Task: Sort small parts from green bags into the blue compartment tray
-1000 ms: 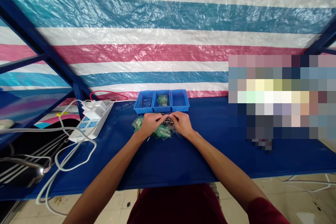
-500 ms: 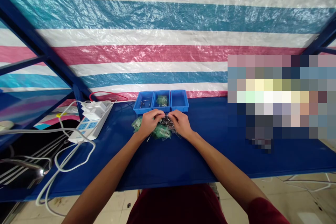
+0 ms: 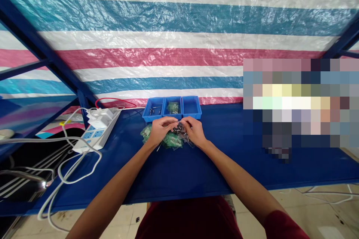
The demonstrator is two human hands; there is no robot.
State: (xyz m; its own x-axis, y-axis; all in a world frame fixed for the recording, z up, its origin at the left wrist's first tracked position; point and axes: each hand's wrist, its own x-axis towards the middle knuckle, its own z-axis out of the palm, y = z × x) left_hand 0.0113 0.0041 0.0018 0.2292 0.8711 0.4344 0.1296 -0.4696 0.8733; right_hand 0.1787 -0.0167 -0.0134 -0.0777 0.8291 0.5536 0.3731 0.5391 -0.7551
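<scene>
Grey metal pins [image 3: 178, 128] are pinched in my narrow left grip [image 3: 161, 129] and right grip [image 3: 195, 131], right above clear green-filled bags [image 3: 173, 141].

Small assembly workshop, or a makeshift bench corner of one, not a home or office. Striped woven plastic tarpaulin [image 3: 168, 41] hung as a backdrop behind the bench; bolted blue steel rack frame [image 3: 42, 48] along its left side. Blue work surface [image 3: 213, 168] at the front — on it a blue three-compartment parts tray [image 3: 171, 118] with small metal pieces, plus a white power strip [image 3: 97, 134] trailing white cables [image 3: 70, 149]. Bare tiled floor [image 3: 308, 209] below, scuffed and marked — plain working premises.
</scene>
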